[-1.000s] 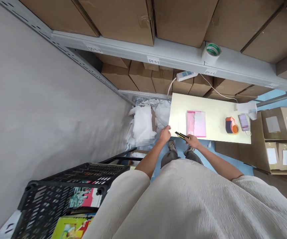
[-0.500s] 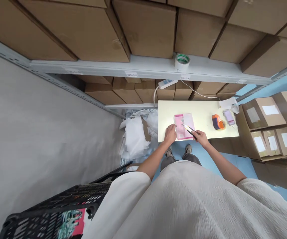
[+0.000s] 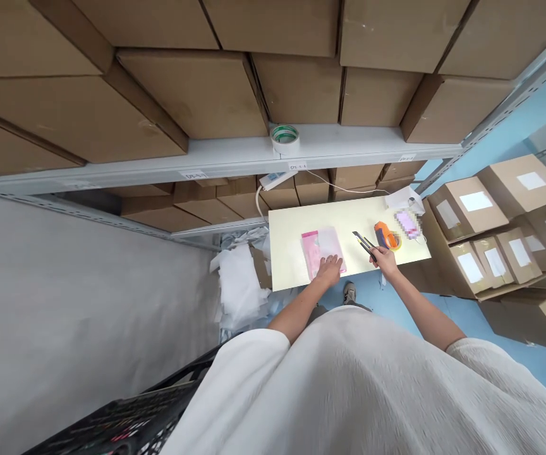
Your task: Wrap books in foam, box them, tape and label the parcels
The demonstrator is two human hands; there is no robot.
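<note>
My left hand (image 3: pixel 330 270) lies on the lower part of a flat pink packet (image 3: pixel 311 245), its fingers stretched over the packet's surface. Part of the packet, which has a whitish panel on its right side, is hidden under that hand. A slim utility knife (image 3: pixel 366 245) with a black and yellow handle is gripped in my right hand (image 3: pixel 383 259). Its tip points up and left, away from the packet, above the pale yellow tabletop (image 3: pixel 287 253). Close beyond my right hand sits an orange and dark tape dispenser (image 3: pixel 385 235).
A pixelated phone-like object (image 3: pixel 407 224) and a white open box (image 3: pixel 403 199) stand at the table's right end. A shelf holds cardboard boxes and a tape roll (image 3: pixel 285 139). Plastic wrapping (image 3: pixel 242 284) lies left, a black crate (image 3: pixel 159 404) nearer me, labelled cartons (image 3: pixel 476 202) right.
My left hand has moved from the packet's left edge onto its lower right part. The right hand has drawn the knife off the packet to the right. The camera view has turned.
</note>
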